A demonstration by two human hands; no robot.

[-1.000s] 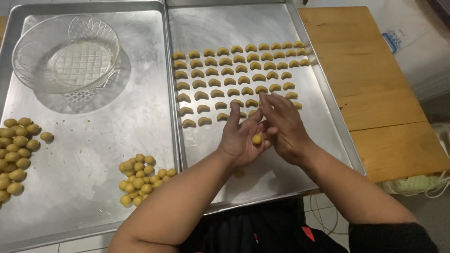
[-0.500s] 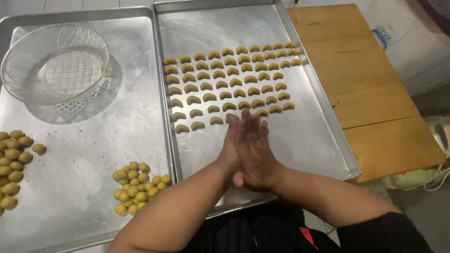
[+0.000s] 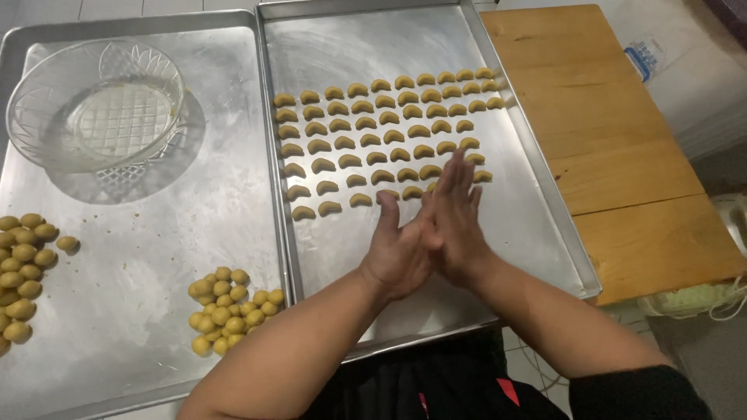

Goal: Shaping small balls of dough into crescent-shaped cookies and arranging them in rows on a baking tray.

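We're pressing the left hand (image 3: 401,253) and right hand (image 3: 455,214) flat together, palm to palm, fingers straight and pointing away from us, over the right tray (image 3: 537,194). Whatever sits between the palms is hidden; we can't tell if a dough piece is in there. Neither hand is gripping anything visible.

Progress, judging by layout:
- Right tray is carrying the shaped crescents (image 3: 385,128) in rows. The back rows are running full width; the nearest row is short on the right, just in front of our fingertips. The front half of that tray is bare metal.
- Left tray (image 3: 156,233) is holding the unshaped stock: a pile of dough balls (image 3: 229,307) near the front edge, just beside the seam between trays, and a second heap of balls (image 3: 23,268) at the far left edge, partly cut off by the frame.
- Glass bowl (image 3: 97,105) is sitting at the back of the left tray, looking empty.

We're reading this as roughly past the midpoint: many crescents laid, two heaps of balls left to shape. Wooden table (image 3: 622,155) is showing to the right of the trays.
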